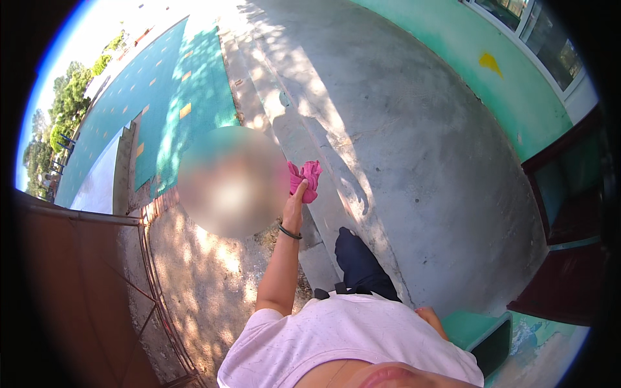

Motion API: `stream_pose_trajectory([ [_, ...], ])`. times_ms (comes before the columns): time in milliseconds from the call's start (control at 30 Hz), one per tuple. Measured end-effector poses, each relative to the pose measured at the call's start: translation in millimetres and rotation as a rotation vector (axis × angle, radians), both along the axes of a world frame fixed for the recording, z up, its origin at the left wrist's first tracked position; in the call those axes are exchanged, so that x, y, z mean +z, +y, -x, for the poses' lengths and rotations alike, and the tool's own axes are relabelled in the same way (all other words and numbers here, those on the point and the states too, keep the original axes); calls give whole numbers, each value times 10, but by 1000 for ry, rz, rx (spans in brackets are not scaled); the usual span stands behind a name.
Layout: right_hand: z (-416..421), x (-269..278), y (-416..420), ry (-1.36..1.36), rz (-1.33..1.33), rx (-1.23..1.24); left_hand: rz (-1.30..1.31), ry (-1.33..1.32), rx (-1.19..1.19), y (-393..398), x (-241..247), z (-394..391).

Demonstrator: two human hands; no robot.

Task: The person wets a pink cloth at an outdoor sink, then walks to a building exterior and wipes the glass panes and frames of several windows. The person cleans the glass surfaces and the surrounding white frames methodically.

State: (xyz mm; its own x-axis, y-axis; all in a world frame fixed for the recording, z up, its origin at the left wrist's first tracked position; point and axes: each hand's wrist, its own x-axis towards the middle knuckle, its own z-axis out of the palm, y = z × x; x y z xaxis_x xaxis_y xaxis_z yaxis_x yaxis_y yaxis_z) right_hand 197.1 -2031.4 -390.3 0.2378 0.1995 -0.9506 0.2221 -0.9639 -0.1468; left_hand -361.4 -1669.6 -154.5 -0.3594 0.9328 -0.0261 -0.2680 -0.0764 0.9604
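A crumpled pink cloth [310, 182] is gripped in my left hand [294, 208], which stretches forward over the edge of the concrete step. My thumb presses on the cloth's near side, and a dark band circles the wrist. Part of my right hand [428, 316] shows low by my right side, next to a green bin-like container [473, 330]. Its fingers are mostly hidden by my body. A round blurred patch lies just left of the cloth and hides what is there.
Grey concrete walkway [417, 145] runs ahead along a green wall [465, 58] with windows. Dark red furniture or frame [558, 286] stands at right. To the left are a rusty brown metal gate [73, 271], a step edge [310, 233] and a teal tiled court [145, 87].
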Motion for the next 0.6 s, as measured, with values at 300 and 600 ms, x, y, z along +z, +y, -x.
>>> stream_pose_trajectory([
  [300, 643, 1635, 4744, -323, -858, 565, -199, -158, 2, 1677, 1584, 33],
  [600, 1972, 2548, 6901, -12, -881, 955, -207, -643, 201, 3154, 1120, 1603],
])
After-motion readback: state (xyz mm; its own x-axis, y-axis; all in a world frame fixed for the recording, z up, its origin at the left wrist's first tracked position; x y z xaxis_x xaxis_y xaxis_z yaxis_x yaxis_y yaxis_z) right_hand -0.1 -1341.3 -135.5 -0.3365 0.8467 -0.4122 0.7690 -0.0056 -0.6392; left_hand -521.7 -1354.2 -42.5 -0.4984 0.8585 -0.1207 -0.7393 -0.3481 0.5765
